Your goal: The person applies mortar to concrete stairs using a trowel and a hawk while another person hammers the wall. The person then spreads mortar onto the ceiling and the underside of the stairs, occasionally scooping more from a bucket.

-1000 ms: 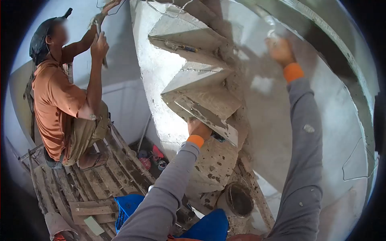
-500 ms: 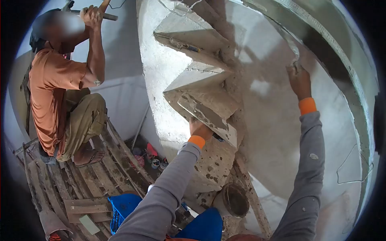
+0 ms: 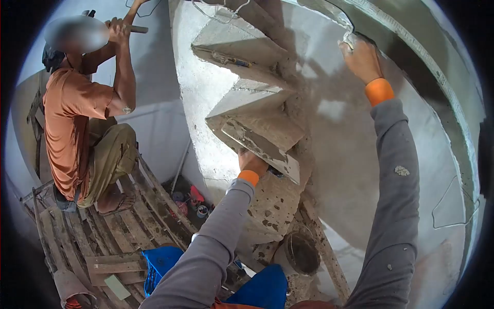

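My left hand [image 3: 252, 164] is closed under a long flat board [image 3: 265, 150] smeared with wet plaster, which it holds tilted over the concrete steps. At the upper right, my right hand [image 3: 363, 61] is wrapped round the handle of a trowel [image 3: 334, 16]. The trowel's blade lies along the wall [image 3: 339, 149] just below a curved plastered band [image 3: 406, 64]. Both of my wrists show orange cuffs below grey sleeves.
A person in an orange shirt [image 3: 77, 103] squats on a slatted wooden platform [image 3: 110, 226] at left, arms raised with a tool. Concrete steps [image 3: 242, 38] rise in the middle. A dirty bucket [image 3: 303, 255] stands below them. Bent wire [image 3: 450, 225] hangs at right.
My right hand and its trowel have moved up and to the left along the wall. My left hand and the board have shifted only slightly left in the view.
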Available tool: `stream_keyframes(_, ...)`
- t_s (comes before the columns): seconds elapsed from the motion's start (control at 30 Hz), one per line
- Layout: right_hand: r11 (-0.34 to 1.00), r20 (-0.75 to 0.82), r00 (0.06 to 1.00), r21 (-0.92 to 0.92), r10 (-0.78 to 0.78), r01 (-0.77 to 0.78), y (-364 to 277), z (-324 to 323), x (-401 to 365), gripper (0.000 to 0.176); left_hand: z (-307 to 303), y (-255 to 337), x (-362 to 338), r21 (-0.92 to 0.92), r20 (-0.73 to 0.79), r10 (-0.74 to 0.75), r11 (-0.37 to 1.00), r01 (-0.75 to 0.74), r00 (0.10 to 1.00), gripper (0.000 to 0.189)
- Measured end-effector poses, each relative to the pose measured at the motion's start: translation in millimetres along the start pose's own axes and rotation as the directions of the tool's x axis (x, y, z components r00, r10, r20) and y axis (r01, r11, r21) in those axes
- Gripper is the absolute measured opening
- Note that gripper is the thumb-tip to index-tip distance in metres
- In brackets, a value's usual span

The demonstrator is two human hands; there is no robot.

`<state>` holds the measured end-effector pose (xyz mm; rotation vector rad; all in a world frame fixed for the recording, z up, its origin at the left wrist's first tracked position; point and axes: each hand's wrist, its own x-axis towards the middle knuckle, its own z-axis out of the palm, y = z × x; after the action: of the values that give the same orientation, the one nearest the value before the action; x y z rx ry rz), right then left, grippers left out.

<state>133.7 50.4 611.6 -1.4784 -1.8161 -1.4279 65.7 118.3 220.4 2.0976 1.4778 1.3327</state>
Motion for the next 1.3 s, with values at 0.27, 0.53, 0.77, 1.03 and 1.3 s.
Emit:
stream_keyframes(0.27,0.962,-0.143,0.984,0.232,-0.110,0.141,13,-34,-23,0.034,2,1,0,0.028,-0.071,0.015,1.000,-0.013,0.997,0.045)
stream_keyframes(0.53,0.986,-0.061,0.995,0.140,-0.085,0.093,38,-21,-49,0.033,6,-3,1,0.042,-0.057,0.025,0.999,-0.023,0.998,0.045)
stream_keyframes(0.77,0.989,-0.128,0.985,0.077,-0.120,0.130,43,-26,-34,0.034,9,-4,0,0.126,-0.132,0.072,0.990,-0.055,0.989,0.048)
stream_keyframes(1.03,0.983,-0.161,0.986,0.173,-0.035,0.063,59,-41,-86,0.036,3,-2,4,0.069,-0.033,0.033,0.997,-0.030,0.999,0.044)
stream_keyframes(1.3,0.995,0.047,0.999,0.100,0.007,-0.011,18,8,-19,0.042,12,-8,3,0.103,-0.129,0.107,0.990,-0.094,0.986,0.039)
